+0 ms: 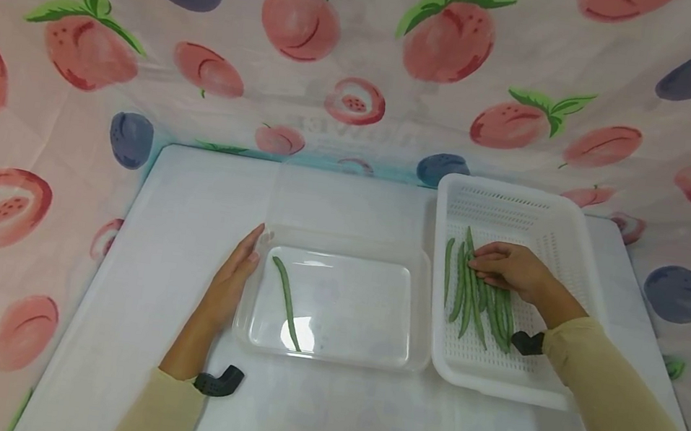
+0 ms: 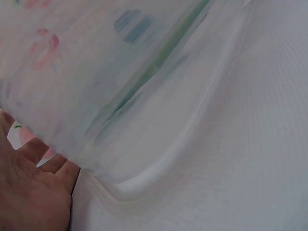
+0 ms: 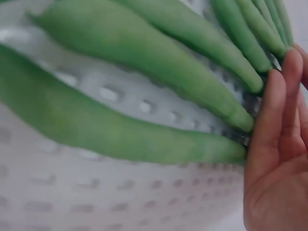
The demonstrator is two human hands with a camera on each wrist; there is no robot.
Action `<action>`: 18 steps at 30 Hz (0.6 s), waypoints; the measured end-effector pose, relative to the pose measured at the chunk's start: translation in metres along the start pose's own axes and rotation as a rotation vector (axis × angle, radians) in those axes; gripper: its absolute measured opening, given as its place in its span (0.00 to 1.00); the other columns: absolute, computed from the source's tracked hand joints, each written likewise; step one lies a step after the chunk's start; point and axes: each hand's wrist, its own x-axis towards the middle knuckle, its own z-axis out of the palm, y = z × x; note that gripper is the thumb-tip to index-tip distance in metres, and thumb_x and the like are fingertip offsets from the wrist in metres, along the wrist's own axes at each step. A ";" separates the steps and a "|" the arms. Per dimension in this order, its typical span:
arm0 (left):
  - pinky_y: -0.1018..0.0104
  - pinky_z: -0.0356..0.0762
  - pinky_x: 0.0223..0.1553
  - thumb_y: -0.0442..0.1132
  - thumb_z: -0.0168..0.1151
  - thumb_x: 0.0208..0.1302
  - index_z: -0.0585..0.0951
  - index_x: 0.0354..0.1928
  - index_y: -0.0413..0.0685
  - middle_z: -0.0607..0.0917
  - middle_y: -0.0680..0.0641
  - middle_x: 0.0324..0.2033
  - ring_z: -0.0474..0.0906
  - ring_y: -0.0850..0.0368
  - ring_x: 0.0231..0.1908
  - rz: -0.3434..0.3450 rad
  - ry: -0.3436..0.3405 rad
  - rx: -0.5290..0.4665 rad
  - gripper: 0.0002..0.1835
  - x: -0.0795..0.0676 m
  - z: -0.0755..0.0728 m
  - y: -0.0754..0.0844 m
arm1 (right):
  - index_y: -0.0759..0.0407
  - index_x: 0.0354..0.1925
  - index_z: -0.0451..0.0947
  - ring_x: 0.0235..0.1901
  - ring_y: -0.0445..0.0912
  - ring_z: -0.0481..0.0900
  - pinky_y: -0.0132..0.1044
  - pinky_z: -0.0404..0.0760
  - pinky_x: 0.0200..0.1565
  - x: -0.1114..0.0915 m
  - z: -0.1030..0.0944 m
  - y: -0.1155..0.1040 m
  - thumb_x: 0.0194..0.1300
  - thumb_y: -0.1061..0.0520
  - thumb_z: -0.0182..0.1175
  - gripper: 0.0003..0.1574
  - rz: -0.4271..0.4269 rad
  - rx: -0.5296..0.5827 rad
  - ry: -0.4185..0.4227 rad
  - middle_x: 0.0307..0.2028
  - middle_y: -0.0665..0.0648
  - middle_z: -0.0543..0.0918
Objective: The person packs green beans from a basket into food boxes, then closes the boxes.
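My left hand (image 1: 232, 277) rests against the left side of a clear plastic container (image 1: 348, 245), its fingers extended along the outer wall. One green bean (image 1: 287, 302) lies slantwise inside, showing blurred through the wall in the left wrist view. To the right, a white perforated basket (image 1: 555, 214) holds several more green beans (image 1: 478, 306), laid roughly side by side. Reaching in from the right, my right hand (image 1: 512, 266) pinches at a bean near the far end of the bunch. The right wrist view has its fingertips (image 3: 275, 89) right at the bean ends.
A white table (image 1: 319, 416) carries both containers, the basket standing close beside the clear one. Fruit-printed cloth (image 1: 361, 43) hangs behind and at the sides. A black wrist device (image 1: 220, 381) sits at the left cuff, another black device (image 1: 527, 343) at the right.
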 end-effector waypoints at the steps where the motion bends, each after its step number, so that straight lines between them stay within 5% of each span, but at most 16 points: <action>1: 0.29 0.58 0.70 0.62 0.39 0.79 0.55 0.77 0.86 0.52 0.62 0.80 0.48 0.46 0.81 0.000 -0.001 -0.002 0.27 0.000 0.000 0.000 | 0.67 0.65 0.67 0.34 0.35 0.85 0.29 0.87 0.40 0.002 -0.001 0.002 0.68 0.53 0.69 0.35 -0.004 -0.009 0.000 0.34 0.40 0.87; 9: 0.29 0.57 0.71 0.60 0.39 0.80 0.55 0.77 0.86 0.52 0.63 0.80 0.48 0.47 0.81 0.007 0.000 -0.004 0.26 0.000 0.000 0.001 | 0.69 0.69 0.64 0.38 0.36 0.80 0.29 0.85 0.44 -0.013 -0.004 -0.011 0.73 0.51 0.63 0.36 -0.033 -0.077 -0.061 0.40 0.46 0.82; 18: 0.28 0.61 0.69 0.60 0.39 0.80 0.55 0.76 0.87 0.53 0.63 0.80 0.50 0.46 0.80 0.007 0.004 -0.006 0.26 -0.001 0.000 0.001 | 0.72 0.64 0.64 0.46 0.41 0.83 0.38 0.86 0.55 -0.031 -0.001 -0.024 0.75 0.57 0.60 0.29 -0.066 -0.006 -0.158 0.45 0.53 0.80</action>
